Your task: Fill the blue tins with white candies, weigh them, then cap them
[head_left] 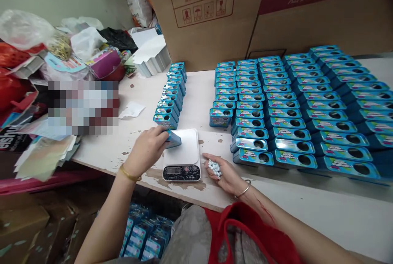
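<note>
My left hand (pixel 149 147) grips a small blue tin (pixel 173 140) from above, at the left part of the white kitchen scale (pixel 186 149). Whether the tin touches the scale's plate I cannot tell. Fingers cupped and palm up, my right hand (pixel 229 178) holds a small heap of pale blue and white candies (pixel 215 168) just right of the scale. Beyond my left hand runs a row of blue tins (pixel 166 120), with pale candies showing at the openings of several. The scale's display digits are too small to read surely.
Many upright blue tins with round dark openings (pixel 288 123) stand in rows on the right. A large cardboard box (pixel 211 43) closes off the back. Stacked white cartons (pixel 152 57), bags and papers (pixel 46 149) crowd the left. More packed tins (pixel 144 235) sit below the table's front edge.
</note>
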`<state>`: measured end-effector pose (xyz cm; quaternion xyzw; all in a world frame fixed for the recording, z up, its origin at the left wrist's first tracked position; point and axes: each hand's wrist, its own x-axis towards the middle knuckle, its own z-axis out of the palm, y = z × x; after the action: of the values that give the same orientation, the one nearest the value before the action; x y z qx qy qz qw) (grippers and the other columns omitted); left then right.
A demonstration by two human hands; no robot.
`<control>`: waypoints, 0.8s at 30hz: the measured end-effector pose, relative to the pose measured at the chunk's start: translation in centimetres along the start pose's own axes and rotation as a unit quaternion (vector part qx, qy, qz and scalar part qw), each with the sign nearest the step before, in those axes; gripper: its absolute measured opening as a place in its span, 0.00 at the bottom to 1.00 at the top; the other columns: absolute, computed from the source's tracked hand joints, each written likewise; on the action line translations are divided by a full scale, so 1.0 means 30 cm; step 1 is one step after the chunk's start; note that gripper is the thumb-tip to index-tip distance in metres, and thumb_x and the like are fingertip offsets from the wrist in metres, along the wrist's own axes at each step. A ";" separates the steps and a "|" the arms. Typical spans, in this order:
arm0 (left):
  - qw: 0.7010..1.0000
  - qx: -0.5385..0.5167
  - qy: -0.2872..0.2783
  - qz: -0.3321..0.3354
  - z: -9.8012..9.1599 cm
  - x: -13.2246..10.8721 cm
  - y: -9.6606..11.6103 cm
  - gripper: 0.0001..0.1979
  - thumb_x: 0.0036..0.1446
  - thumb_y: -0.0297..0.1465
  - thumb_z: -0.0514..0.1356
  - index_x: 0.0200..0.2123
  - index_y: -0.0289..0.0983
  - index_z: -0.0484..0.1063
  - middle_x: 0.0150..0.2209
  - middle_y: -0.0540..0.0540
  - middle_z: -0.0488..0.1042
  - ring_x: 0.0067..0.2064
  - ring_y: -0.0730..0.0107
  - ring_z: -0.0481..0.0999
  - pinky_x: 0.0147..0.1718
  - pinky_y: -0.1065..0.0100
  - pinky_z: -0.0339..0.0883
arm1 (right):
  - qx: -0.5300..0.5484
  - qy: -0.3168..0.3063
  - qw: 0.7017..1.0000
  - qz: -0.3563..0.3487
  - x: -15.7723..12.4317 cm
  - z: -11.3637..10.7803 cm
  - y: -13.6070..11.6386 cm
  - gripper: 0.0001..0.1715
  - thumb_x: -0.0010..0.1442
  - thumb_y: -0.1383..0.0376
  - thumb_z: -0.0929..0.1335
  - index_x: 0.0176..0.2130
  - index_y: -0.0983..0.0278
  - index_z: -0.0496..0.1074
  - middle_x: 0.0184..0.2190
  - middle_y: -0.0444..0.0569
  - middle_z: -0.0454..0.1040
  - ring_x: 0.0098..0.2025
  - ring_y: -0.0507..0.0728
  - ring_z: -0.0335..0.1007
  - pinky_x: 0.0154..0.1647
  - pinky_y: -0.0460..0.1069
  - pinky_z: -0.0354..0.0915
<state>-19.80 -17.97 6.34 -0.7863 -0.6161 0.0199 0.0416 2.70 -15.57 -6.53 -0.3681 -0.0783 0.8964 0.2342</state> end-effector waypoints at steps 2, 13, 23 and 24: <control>0.999 -0.004 -0.027 0.027 0.028 0.025 0.029 0.09 0.62 0.34 0.53 0.33 0.36 0.68 0.39 0.44 0.71 0.39 0.65 0.70 0.36 0.64 0.63 | 0.017 0.005 1.000 0.013 -0.022 -0.019 -0.004 0.06 0.54 0.69 0.65 0.35 0.68 0.71 0.20 0.43 0.68 0.16 0.45 0.55 0.09 0.38 0.46; 0.982 -0.144 0.090 0.080 0.049 -0.005 0.239 0.10 0.61 0.34 0.53 0.42 0.33 0.67 0.42 0.41 0.70 0.43 0.64 0.68 0.42 0.62 0.66 | 0.108 0.047 0.992 0.050 -0.159 -0.020 -0.031 0.11 0.58 0.70 0.62 0.35 0.69 0.73 0.25 0.50 0.75 0.22 0.49 0.68 0.17 0.41 0.65; 0.968 -0.228 0.046 0.091 0.198 -0.080 0.532 0.13 0.64 0.31 0.47 0.45 0.34 0.68 0.42 0.42 0.69 0.44 0.66 0.69 0.43 0.65 0.68 | 0.145 0.101 0.984 0.021 -0.197 0.024 -0.011 0.17 0.61 0.69 0.58 0.33 0.68 0.74 0.30 0.54 0.79 0.33 0.55 0.77 0.33 0.49 0.73; 0.968 -0.231 0.040 0.084 0.202 -0.082 0.537 0.13 0.64 0.30 0.47 0.44 0.34 0.68 0.42 0.42 0.69 0.43 0.67 0.69 0.42 0.66 0.69 | 0.145 0.107 0.983 0.021 -0.196 0.029 -0.007 0.17 0.61 0.69 0.58 0.33 0.68 0.74 0.31 0.55 0.79 0.35 0.56 0.77 0.36 0.49 0.73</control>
<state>-5.31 -23.95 -1.18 -0.8237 -0.5336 -0.1513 -0.1181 5.83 -18.17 -2.18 -0.4252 0.0856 0.8585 0.2735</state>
